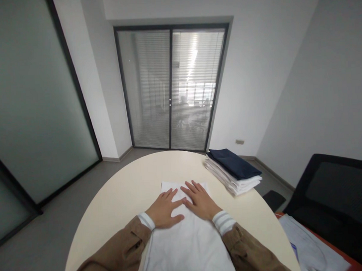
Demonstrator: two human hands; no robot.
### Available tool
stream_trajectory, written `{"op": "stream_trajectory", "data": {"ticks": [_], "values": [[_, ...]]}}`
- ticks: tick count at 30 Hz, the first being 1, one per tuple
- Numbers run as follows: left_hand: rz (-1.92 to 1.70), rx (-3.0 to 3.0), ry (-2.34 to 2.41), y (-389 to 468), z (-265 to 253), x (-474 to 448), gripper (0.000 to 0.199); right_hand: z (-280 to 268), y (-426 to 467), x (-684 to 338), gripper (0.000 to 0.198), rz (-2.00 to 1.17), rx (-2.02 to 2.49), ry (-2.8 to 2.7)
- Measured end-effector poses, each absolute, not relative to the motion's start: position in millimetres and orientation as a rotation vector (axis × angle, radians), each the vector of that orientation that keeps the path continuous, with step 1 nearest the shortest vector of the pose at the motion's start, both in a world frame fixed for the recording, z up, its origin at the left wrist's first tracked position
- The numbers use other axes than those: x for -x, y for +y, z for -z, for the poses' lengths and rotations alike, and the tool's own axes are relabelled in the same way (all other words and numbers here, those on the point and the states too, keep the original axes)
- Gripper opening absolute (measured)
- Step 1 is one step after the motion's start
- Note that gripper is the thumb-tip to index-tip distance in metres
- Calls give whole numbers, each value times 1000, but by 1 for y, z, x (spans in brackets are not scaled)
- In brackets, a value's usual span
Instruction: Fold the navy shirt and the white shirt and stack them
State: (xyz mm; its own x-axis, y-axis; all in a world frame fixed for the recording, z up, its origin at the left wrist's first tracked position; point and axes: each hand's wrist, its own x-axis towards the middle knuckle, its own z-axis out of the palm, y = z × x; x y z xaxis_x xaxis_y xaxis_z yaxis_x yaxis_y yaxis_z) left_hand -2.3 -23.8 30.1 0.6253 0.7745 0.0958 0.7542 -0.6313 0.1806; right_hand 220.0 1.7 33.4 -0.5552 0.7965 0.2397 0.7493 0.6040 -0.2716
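Observation:
A white garment (188, 247), perhaps a shirt, lies spread lengthwise on the round table, its narrow far end near the middle and its wider part running toward me. Both hands rest palm down on its far part. My left hand (164, 210) is open, fingers spread and pointing forward, with the thumb stretched to the right across the cloth. Close beside it, my right hand (202, 201) also lies flat and open, its fingers angled forward and left. The fingertips of the two hands nearly meet. The garment's near edge runs out of the bottom of the view.
A pile of folded white cloth (221, 175) with a folded navy cloth (234, 163) on top sits at the table's (112, 210) right rim. To the right stands a black mesh chair (336, 196) with white cloth (311, 241) on its seat. Glass doors (169, 88) are behind.

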Motion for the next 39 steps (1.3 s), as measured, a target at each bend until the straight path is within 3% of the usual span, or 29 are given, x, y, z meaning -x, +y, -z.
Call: {"op": "stream_trajectory", "data": {"ticks": [3,5,11,16,22,25,29,33,39], "values": [[-378,-2682,1396,-20,-35,-6,43,-30,0,-220,61,-299,1332,-2582],[-505,-2661,1454,-15,-32,-11,40,-29,-1,-218,65,-327,1325,-2609],[-365,-2598,1451,0,-10,-9,60,-22,7,-221,64,-376,1457,-2523],[-354,-2551,1537,5,-5,-1,66,-12,17,-233,84,-436,1757,-2406],[-348,-2453,1704,5,-7,1,70,-10,15,-234,89,-337,1862,-2303],[-362,-2447,1749,4,-5,-1,69,-19,9,-230,82,-230,1787,-2320],[-400,-2465,1757,8,2,0,69,-35,-4,-224,68,-273,1339,-2595],[-381,-2469,1764,12,5,3,70,-40,-12,-221,75,-464,1211,-2718],[-337,-2620,1644,-3,-1,4,67,-35,-9,-221,85,-457,1315,-2669]]}}
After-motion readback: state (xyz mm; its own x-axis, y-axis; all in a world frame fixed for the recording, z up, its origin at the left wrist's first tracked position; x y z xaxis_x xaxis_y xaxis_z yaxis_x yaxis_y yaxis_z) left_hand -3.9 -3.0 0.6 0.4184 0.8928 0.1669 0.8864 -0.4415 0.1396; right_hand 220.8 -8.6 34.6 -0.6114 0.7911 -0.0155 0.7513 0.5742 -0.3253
